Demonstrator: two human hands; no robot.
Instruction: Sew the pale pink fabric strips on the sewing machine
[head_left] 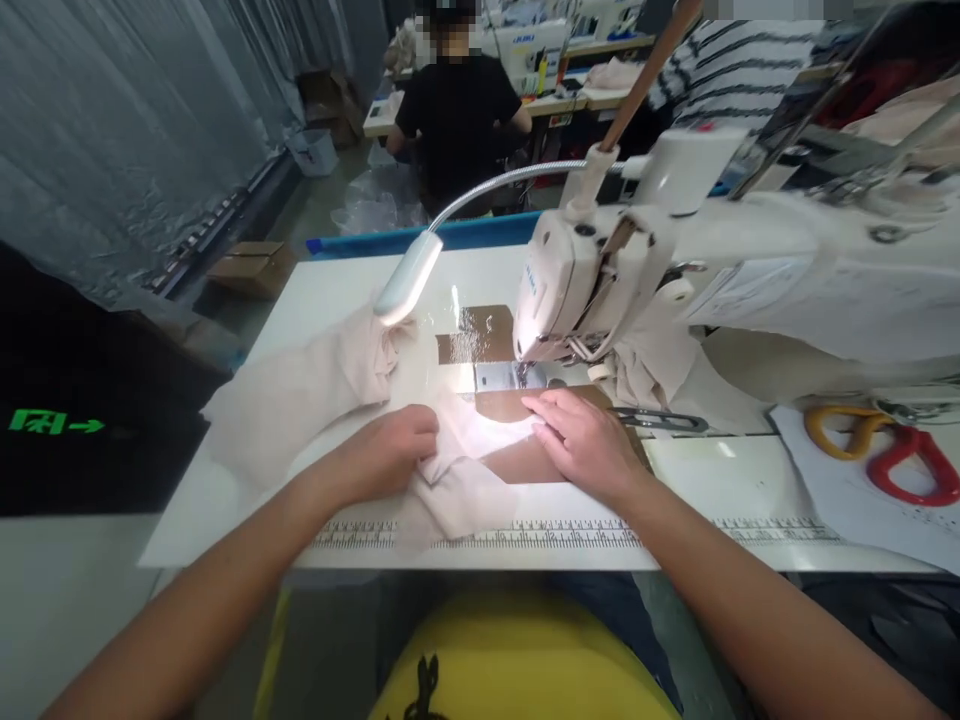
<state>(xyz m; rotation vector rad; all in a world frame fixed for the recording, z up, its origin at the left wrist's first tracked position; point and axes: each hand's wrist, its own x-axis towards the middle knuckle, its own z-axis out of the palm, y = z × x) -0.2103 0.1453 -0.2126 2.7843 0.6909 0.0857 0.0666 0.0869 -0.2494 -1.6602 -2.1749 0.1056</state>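
Note:
A pale pink fabric piece [469, 490] lies in front of the sewing machine [562, 290], its lit upper part stretched between my hands. My left hand [397, 450] is closed on the fabric's left side, fingers curled under. On the other side, my right hand [581, 440] pinches the tip of the fabric's narrow right end, fingers pointing left. Both hands are just short of the metal needle plate [499, 376], and the fabric is apart from the needle area. Thread snips [664, 420] lie just right of my right hand.
More pale fabric [315, 390] is heaped on the left of the table, and some bunches behind the needle head [656, 365]. A lamp [411, 275] hangs over the work. Scissors with orange and red handles [915, 470] lie on paper at right. A ruler strip [585, 536] runs along the front edge.

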